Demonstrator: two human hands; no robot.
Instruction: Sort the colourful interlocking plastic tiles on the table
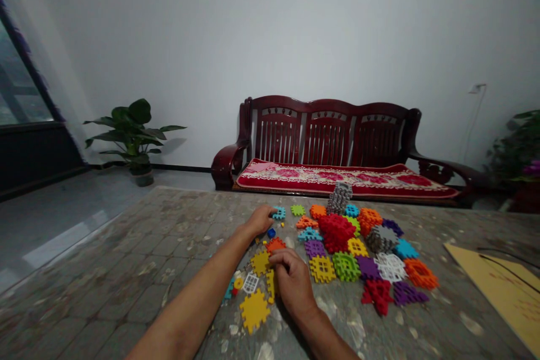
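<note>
**Larger share gathered by colour and shape; a small mix lies loose near your fingers**

Progress, as a judgement: well along. Right of your right fingers, like pieces sit together: a tall grey plastic stack [340, 199], a bulky red plastic stack [336, 232], a flat green plastic lattice square [346, 266], a white plastic lattice piece [390, 267] and a red plastic star-shaped piece [377, 295] among them. Left over, by the look of it: the loose mix between and below your hands. It includes a toothed yellow plastic plate [255, 310] below your right fingertips, a small white plastic grid [250, 283] left of it, and a small dark-blue plastic piece [271, 233] just below your left fingers.

Left hand [262, 219]: reached forward, fingers close together, tips touching a light-blue toothed plastic square [279, 213]. Cannot tell whether it is pinched or only touched.

Right hand [292, 277]: fingers curled, narrow, tips at the edge of a second toothed yellow plate [260, 262]. An orange toothed plastic piece [275, 244] lies just beyond those tips. Any grip there is hidden from you; cannot tell.
</note>
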